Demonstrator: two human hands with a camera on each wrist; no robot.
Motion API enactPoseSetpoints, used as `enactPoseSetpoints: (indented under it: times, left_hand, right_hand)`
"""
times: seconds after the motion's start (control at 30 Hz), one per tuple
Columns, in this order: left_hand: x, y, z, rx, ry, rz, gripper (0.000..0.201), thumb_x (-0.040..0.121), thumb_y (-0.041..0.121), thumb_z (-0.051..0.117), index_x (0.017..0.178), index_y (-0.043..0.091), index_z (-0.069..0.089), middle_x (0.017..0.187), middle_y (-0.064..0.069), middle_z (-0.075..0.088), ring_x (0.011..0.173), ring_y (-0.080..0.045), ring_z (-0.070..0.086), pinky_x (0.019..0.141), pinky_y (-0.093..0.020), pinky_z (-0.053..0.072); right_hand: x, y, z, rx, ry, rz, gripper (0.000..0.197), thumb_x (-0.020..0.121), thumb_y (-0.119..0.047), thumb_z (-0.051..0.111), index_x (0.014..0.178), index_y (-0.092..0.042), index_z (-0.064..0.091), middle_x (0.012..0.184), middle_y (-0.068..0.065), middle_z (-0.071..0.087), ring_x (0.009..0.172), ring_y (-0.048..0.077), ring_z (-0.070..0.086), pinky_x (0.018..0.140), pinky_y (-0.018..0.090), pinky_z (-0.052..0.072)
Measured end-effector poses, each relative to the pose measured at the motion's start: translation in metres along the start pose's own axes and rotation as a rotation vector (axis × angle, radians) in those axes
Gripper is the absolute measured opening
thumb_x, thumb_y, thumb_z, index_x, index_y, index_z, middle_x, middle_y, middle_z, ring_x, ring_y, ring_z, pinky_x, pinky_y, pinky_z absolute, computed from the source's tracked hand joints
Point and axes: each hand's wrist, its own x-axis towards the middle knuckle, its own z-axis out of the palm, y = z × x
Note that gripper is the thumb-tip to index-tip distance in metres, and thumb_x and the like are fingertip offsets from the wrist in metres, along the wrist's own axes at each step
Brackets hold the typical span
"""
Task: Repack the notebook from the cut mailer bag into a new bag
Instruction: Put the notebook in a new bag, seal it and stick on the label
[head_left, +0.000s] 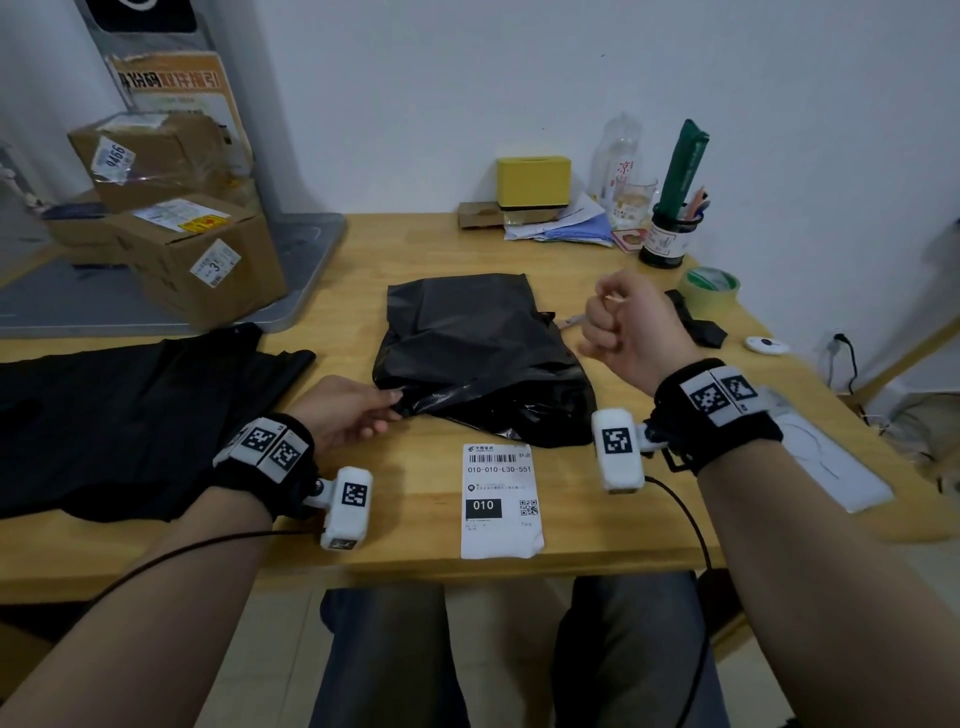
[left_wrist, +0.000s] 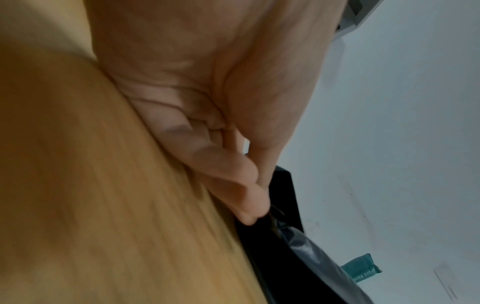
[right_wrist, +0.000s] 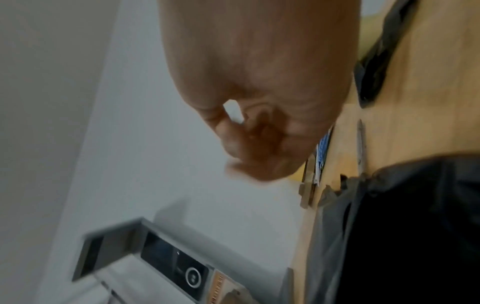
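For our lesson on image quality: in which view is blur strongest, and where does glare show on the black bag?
Right wrist view: strongest blur, the right hand and wall smeared by motion. Left wrist view: softer, yet the left hand shows clear palm creases. Head view: sharpest, with edges bent by the wide lens and grey glare on the bag along its near folds.

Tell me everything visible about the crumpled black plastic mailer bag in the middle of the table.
The crumpled black plastic mailer bag is glossy, thin film, creased and folded over itself, lying flat-ish on the wooden table with something bulking it from inside; the contents are hidden. Its far part looks smoother, its near edge ragged and bunched. The left hand pinches its near-left corner. The right hand hovers beside it, fist closed, not touching.
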Motion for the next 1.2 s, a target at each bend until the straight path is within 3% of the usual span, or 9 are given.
enactPoseSetpoints:
  times: [0.07, 0.13, 0.37, 0.47, 0.63, 0.77, 0.9, 1.03, 1.2]
  left_hand:
    - [-0.001, 0.000, -0.001, 0.012, 0.003, -0.008, 0.027, 0.089, 0.023, 0.073, 0.101, -0.001, 0.072, 0.084, -0.011, 0.071, 0.055, -0.010, 0.057, 0.044, -0.014, 0.047]
    - [-0.003, 0.001, 0.000, 0.015, 0.000, -0.012, 0.026, 0.088, 0.024, 0.073, 0.100, 0.001, 0.072, 0.077, -0.008, 0.071, 0.054, -0.009, 0.058, 0.043, -0.014, 0.046]
    - [-0.008, 0.000, -0.001, -0.074, 0.002, 0.050, 0.023, 0.090, 0.016, 0.071, 0.092, 0.017, 0.049, 0.091, -0.009, 0.070, 0.059, -0.012, 0.070, 0.041, -0.019, 0.046]
    - [-0.009, 0.000, -0.003, -0.121, -0.019, 0.094, 0.026, 0.091, 0.012, 0.068, 0.087, 0.020, 0.045, 0.091, -0.007, 0.069, 0.062, -0.015, 0.070, 0.041, -0.020, 0.045]
    - [-0.013, 0.007, -0.002, -0.114, -0.005, 0.168, 0.018, 0.093, 0.009, 0.066, 0.084, 0.020, 0.055, 0.090, -0.005, 0.069, 0.065, -0.012, 0.071, 0.044, -0.019, 0.042]
    - [-0.017, 0.012, -0.005, -0.052, -0.032, 0.212, 0.023, 0.095, 0.011, 0.064, 0.109, 0.026, 0.073, 0.089, 0.002, 0.075, 0.067, -0.008, 0.069, 0.057, -0.025, 0.041]
    - [-0.017, 0.016, -0.009, -0.013, -0.062, 0.231, 0.020, 0.094, 0.015, 0.065, 0.110, 0.025, 0.072, 0.092, 0.003, 0.074, 0.068, -0.007, 0.068, 0.059, -0.028, 0.040]
    - [-0.013, 0.014, -0.014, -0.005, -0.045, 0.254, 0.013, 0.091, 0.014, 0.069, 0.094, 0.022, 0.059, 0.100, -0.008, 0.074, 0.077, -0.014, 0.071, 0.059, -0.028, 0.038]
    - [-0.013, 0.011, -0.020, 0.024, -0.099, 0.298, 0.036, 0.094, 0.015, 0.066, 0.125, 0.031, 0.056, 0.101, -0.006, 0.075, 0.081, -0.015, 0.070, 0.059, -0.030, 0.039]
  right_hand:
    - [-0.002, -0.004, -0.007, -0.306, 0.097, -0.011, 0.019, 0.093, -0.018, 0.044, 0.074, -0.019, 0.040, 0.057, 0.001, 0.029, 0.041, 0.014, 0.019, 0.039, 0.021, 0.020]
    - [-0.003, -0.010, -0.015, -0.549, 0.192, -0.027, 0.015, 0.092, -0.019, 0.044, 0.077, -0.019, 0.041, 0.059, 0.003, 0.035, 0.039, 0.014, 0.020, 0.040, 0.018, 0.016]
    - [-0.011, -0.025, -0.043, -1.164, 0.294, -0.008, 0.018, 0.094, -0.017, 0.058, 0.082, -0.006, 0.064, 0.084, 0.007, 0.077, 0.052, 0.017, 0.044, 0.051, 0.028, 0.038]
    - [-0.009, -0.030, -0.050, -1.339, 0.315, 0.027, 0.008, 0.093, -0.009, 0.062, 0.095, -0.006, 0.069, 0.096, 0.011, 0.076, 0.075, 0.025, 0.064, 0.075, 0.037, 0.056]
    - [-0.012, -0.026, -0.044, -1.277, 0.186, -0.052, 0.026, 0.087, 0.007, 0.051, 0.089, -0.012, 0.069, 0.080, 0.005, 0.070, 0.050, 0.021, 0.049, 0.053, 0.027, 0.045]
    - [-0.011, -0.017, -0.035, -1.233, -0.023, -0.014, 0.038, 0.083, 0.001, 0.047, 0.092, -0.023, 0.076, 0.063, 0.005, 0.065, 0.042, 0.014, 0.035, 0.040, 0.019, 0.026]
    - [0.003, -0.006, -0.038, -1.173, -0.262, 0.074, 0.036, 0.090, -0.013, 0.069, 0.115, -0.038, 0.073, 0.077, 0.001, 0.074, 0.044, 0.015, 0.026, 0.045, 0.025, 0.021]
    - [0.020, 0.006, -0.041, -1.247, -0.342, 0.138, 0.042, 0.083, -0.010, 0.073, 0.111, -0.042, 0.076, 0.078, 0.013, 0.050, 0.048, 0.019, 0.023, 0.044, 0.025, 0.020]
    - [0.027, 0.017, -0.045, -1.239, -0.358, 0.100, 0.047, 0.081, -0.004, 0.068, 0.108, -0.042, 0.076, 0.082, 0.008, 0.069, 0.047, 0.019, 0.029, 0.041, 0.023, 0.023]
